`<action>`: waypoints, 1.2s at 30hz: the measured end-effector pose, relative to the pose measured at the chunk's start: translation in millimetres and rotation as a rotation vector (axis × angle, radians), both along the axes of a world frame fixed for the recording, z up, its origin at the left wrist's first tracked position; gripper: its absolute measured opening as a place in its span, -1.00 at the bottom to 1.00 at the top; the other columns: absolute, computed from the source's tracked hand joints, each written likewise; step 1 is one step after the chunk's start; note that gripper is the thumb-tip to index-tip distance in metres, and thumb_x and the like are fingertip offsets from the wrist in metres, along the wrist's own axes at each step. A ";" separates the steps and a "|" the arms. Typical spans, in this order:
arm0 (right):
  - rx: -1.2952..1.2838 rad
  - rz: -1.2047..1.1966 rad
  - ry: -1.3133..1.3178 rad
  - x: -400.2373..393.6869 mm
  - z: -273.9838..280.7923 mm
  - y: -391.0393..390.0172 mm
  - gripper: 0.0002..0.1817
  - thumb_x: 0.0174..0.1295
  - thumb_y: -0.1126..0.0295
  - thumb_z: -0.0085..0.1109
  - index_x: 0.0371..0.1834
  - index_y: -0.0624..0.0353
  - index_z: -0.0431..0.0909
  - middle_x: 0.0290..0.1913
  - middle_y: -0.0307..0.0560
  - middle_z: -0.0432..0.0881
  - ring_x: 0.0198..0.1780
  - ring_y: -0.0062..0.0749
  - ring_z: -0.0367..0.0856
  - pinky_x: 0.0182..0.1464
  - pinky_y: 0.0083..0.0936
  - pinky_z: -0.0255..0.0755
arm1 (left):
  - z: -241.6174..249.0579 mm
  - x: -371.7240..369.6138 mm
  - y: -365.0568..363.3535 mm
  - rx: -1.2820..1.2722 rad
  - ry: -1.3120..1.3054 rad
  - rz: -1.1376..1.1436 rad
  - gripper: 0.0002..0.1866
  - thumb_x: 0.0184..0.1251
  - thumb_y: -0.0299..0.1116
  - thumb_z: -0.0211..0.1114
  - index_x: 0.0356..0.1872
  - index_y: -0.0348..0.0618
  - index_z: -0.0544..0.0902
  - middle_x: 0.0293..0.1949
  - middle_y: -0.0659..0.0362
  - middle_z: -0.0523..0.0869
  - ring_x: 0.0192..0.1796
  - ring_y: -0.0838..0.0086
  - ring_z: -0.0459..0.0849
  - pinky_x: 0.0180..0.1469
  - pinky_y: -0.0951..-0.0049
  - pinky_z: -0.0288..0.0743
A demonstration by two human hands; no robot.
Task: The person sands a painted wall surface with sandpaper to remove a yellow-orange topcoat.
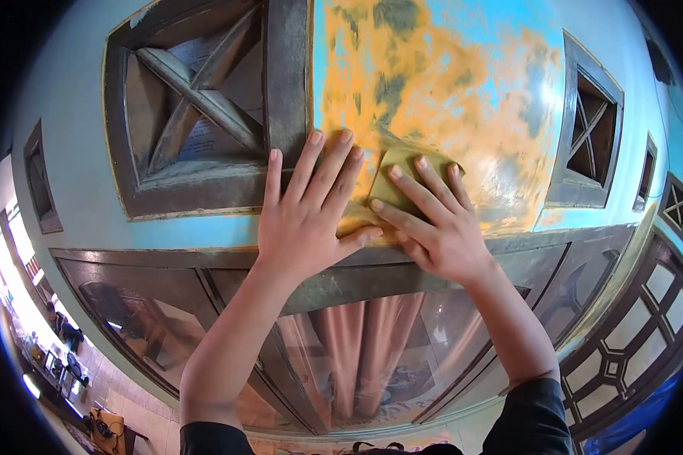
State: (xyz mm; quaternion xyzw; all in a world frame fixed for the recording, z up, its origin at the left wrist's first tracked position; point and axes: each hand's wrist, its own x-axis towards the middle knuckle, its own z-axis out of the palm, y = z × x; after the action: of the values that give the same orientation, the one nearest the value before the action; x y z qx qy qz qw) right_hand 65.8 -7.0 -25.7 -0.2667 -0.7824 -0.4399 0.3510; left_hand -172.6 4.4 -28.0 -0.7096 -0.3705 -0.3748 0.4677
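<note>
My right hand point(444, 231) presses a yellowish sheet of sandpaper point(402, 165) flat against the wall, its fingers spread over the lower part of the sheet. Orange and grey patches cover the light-blue wall panel point(448, 83) around it. To the left, my left hand point(307, 205) lies with fingers stretched out on the edge of the dark wooden vent frame point(288, 68) and the neighbouring wall, holding nothing. Its thumb points toward the sandpaper, a little apart from it.
Left of the panel is a vent opening with crossed wooden slats point(197, 95); a similar vent point(590, 125) stands on the right. Below run a dark wooden beam point(357, 280) and glazed panels with a pinkish curtain point(364, 341) behind. A chair point(108, 431) is far below left.
</note>
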 end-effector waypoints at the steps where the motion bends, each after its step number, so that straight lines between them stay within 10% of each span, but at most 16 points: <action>1: 0.016 0.015 -0.022 9.6 -0.7 4.6 -0.59 0.33 0.12 0.20 0.25 -0.25 0.64 0.47 -0.17 0.44 0.53 -0.09 0.32 0.53 0.10 0.11 | -0.4 -0.2 -0.2 -0.007 -0.003 -0.004 0.02 0.20 0.40 0.21 0.55 -0.08 0.29 0.62 0.16 0.19 0.66 0.15 0.08 0.58 -0.22 -0.18; 16: 0.250 -0.010 0.023 69.7 16.9 -2.9 -0.71 0.10 0.26 0.32 -0.08 -0.29 0.74 0.16 -0.40 0.66 0.33 -0.34 0.52 0.39 -0.11 0.30 | -21.6 17.6 -5.7 0.109 -0.055 -0.261 -0.19 0.40 0.31 0.11 0.46 -0.11 0.44 0.52 0.03 0.39 0.61 0.01 0.20 0.61 -0.18 -0.26; 19: 0.184 0.041 0.009 71.7 17.6 3.0 -0.71 0.13 0.26 0.29 -0.05 -0.25 0.72 0.20 -0.38 0.66 0.39 -0.30 0.49 0.47 -0.07 0.25 | -29.7 59.6 -16.4 0.103 0.190 -0.519 -0.26 0.42 0.27 0.11 0.43 -0.01 0.48 0.47 -0.03 0.44 0.58 -0.02 0.25 0.56 -0.11 0.09; 25: 0.099 0.093 -0.007 85.4 18.2 7.5 -0.70 0.12 0.26 0.28 -0.04 -0.07 0.69 0.21 -0.23 0.66 0.42 -0.17 0.49 0.52 0.02 0.22 | 2.4 118.9 -8.5 -0.042 0.180 -0.566 -0.17 0.36 0.27 0.14 0.52 -0.03 0.35 0.56 -0.08 0.26 0.58 -0.02 0.23 0.55 -0.02 0.16; 36: 0.141 0.353 0.311 97.6 17.6 26.0 -0.49 0.06 0.41 0.23 0.18 0.12 0.57 0.41 0.22 0.45 0.43 0.26 0.40 0.47 0.12 0.22 | 124.5 61.8 14.0 0.205 0.055 0.103 0.03 0.29 0.55 -0.06 0.59 -0.01 0.24 0.64 0.05 0.11 0.67 0.00 -0.04 0.59 -0.17 -0.18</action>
State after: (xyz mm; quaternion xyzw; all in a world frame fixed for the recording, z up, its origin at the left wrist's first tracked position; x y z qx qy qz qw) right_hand 163.4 19.0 -8.1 -0.1650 -0.7209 -0.3790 0.5563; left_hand -110.9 18.5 96.5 -0.6481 -0.3533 -0.3665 0.5664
